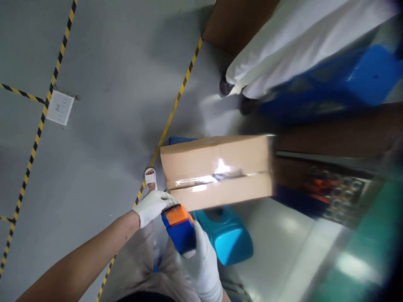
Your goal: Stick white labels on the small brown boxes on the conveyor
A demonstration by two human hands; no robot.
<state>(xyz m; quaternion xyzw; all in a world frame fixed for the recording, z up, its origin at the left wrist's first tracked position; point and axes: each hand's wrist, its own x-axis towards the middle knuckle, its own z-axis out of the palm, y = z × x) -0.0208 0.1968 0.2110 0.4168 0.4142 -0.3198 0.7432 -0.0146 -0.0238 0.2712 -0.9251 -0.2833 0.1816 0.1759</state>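
From my head view, the big container is the carton, lying with a long seam upward; shiny clear tape runs along that seam, a dark line shows in it, and what is inside is hidden from me. A bit of something blue shows past its far edge. Off to the right a tray carries rows of small round things and some orange pieces, too blurred for me to name. A brown box stands at the top, its contents out of sight

My right hand, in a white glove, is clamped round the tape gun, orange and blue, just beside the near left corner of the carton. The gun lies between my two hands. My left hand, gloved too, has its fingertips at the gun's dark front edge; whether they pinch anything or touch the carton, I cannot tell

A turquoise stool is near my right hand, below the carton. Beyond the carton stands a person in white trousers, beside a blue stool
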